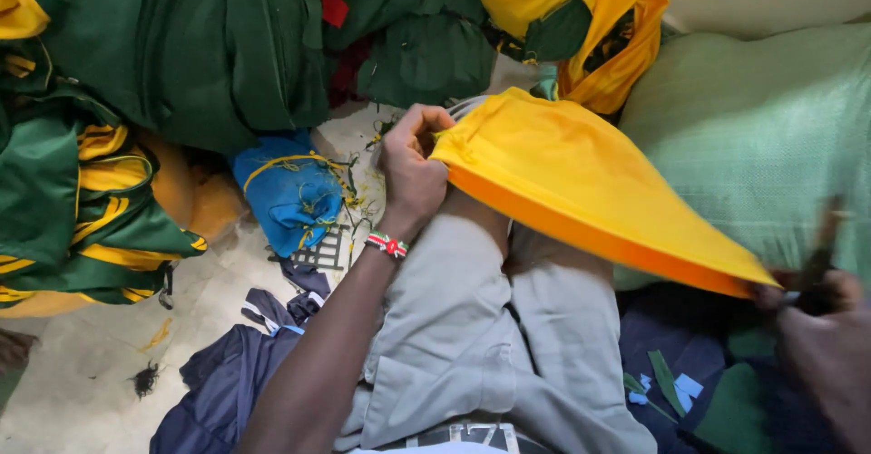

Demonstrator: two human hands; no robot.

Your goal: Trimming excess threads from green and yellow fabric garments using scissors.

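Amid heaped garments, left hand [410,171] and blurred right hand [812,302] pinch yellow cloth [581,177] taut.

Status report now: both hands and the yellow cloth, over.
Left hand pinches one end of the yellow cloth. Right hand, blurred, holds the far tip and a dark tool. Cloth stretched taut over the lap; nothing blocks it.

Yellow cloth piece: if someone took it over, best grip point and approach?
Probably the free upper edge of the yellow cloth, mid-span, approached from above. It hangs taut between the left hand, pinching one corner, and the right hand at the far tip, so both ends are occupied and the underside faces the lap.
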